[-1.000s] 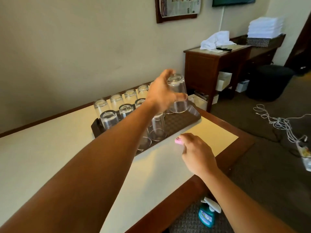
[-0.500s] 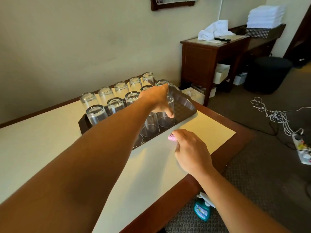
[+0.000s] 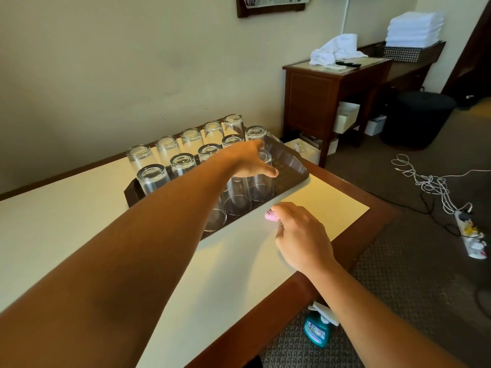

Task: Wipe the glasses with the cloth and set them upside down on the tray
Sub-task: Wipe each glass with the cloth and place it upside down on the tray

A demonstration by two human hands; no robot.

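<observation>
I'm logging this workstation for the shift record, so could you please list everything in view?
glasses: about thirteen, clear, upside down on the tray
tray: one, dark brown, on the table
table: one, cream top with brown edge, against the wall
cloth: one, pink, in the right hand
spray bottle: one, teal, on the floor
side cabinet: one, dark wood, by the wall
crumpled towel: one, white, on the cabinet
folded towels: one stack, white, far right
power strip: one, white, on the carpet
left hand: grips the nearest glass
right hand: holds the cloth
</observation>
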